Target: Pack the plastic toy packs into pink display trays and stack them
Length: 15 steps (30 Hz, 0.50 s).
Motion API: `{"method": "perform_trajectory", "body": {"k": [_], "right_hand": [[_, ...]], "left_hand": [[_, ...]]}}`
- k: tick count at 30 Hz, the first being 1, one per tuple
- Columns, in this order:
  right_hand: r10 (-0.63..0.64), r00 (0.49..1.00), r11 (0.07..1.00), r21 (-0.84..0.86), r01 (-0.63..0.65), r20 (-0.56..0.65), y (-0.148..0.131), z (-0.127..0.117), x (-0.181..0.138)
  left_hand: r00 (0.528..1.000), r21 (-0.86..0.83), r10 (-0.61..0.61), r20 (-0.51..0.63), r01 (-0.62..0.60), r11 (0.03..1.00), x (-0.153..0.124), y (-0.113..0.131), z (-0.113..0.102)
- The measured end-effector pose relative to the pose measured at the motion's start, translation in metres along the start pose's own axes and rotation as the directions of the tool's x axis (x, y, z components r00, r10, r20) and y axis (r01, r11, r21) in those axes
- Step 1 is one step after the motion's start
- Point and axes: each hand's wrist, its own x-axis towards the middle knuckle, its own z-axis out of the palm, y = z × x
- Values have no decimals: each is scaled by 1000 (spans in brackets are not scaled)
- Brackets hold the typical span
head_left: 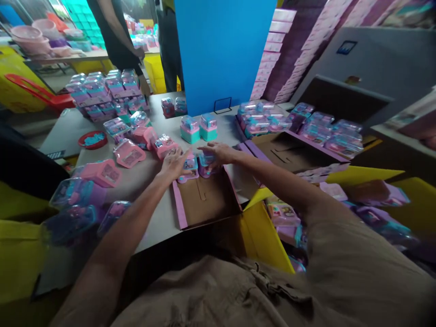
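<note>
An open cardboard tray (pixel 211 206) with pink-purple sides lies in front of me. At its far end two small plastic toy cases with clear lids stand side by side, the left case (pixel 191 171) and the right case (pixel 205 169). My left hand (pixel 174 164) grips the left case from its outer side, thumb across the front. My right hand (pixel 220 152) is closed over the top and outer side of the right case, its thumb hidden. Just behind them stand two turquoise-based cases (pixel 190 129), and a pink case (pixel 164 146) is close to my left fingers.
Loose cases (pixel 102 172) lie on the table to the left, near a red bowl (pixel 92 140) of turquoise pieces. Stacked cases (pixel 102 91) stand behind. A second tray (pixel 289 152) and filled trays are at right, above a yellow box (pixel 264 231). A blue panel (pixel 225 50) rises ahead; a person stands beyond.
</note>
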Motion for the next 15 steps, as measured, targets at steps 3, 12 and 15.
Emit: {"method": "perform_trajectory", "body": {"k": [3,12,15], "right_hand": [[-40,998,999,-18,39,-40,0,7,4],[346,893,911,331,-247,-288,-5,4,-24],[647,763,695,419,-585,-9,-16,21,-59]], "left_hand": [[1000,58,15,-6,-15,998,16,-1,4],[915,-206,-161,-371,87,975,-24,6,30],[807,-337,-274,-523,99,936,-67,41,51]]}}
